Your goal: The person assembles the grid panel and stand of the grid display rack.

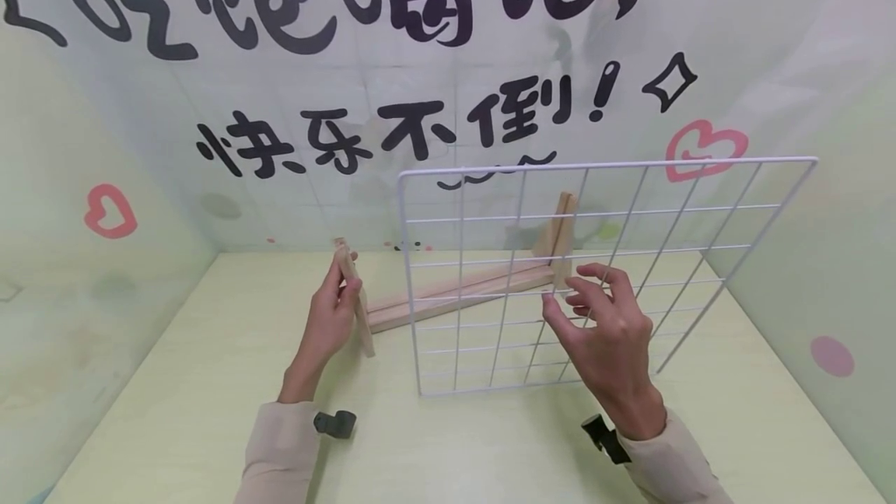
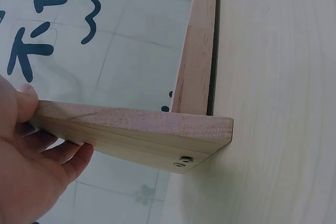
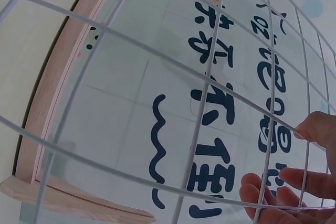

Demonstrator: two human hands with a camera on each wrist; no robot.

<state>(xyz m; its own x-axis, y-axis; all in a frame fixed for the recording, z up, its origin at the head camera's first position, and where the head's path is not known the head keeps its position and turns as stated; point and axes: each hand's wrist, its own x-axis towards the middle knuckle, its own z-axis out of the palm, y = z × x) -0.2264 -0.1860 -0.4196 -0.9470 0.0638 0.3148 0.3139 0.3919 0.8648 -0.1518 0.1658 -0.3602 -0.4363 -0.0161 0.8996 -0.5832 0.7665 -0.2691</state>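
Note:
A white wire grid panel (image 1: 518,216) (image 3: 209,85) stands on its lower edge on the table, tilted. My right hand (image 1: 609,341) (image 3: 294,198) is in front of its lower middle. The fingers are spread and loosely bent, with the fingertips at the wires and no firm pinch showing. Behind the grid lies a light wooden frame (image 1: 455,294) (image 3: 58,82), a long bar with a short crosspiece at each end. My left hand (image 1: 329,317) (image 2: 26,171) grips the left crosspiece (image 2: 147,129), thumb on top and fingers underneath. The right crosspiece (image 1: 563,232) stands up behind the grid.
The pale green table (image 1: 210,379) is closed in by walls on the left, back and right. The back wall (image 1: 315,61) carries large black lettering and pink hearts. Black camera mounts sit at my left wrist (image 1: 334,422) and right wrist (image 1: 603,438).

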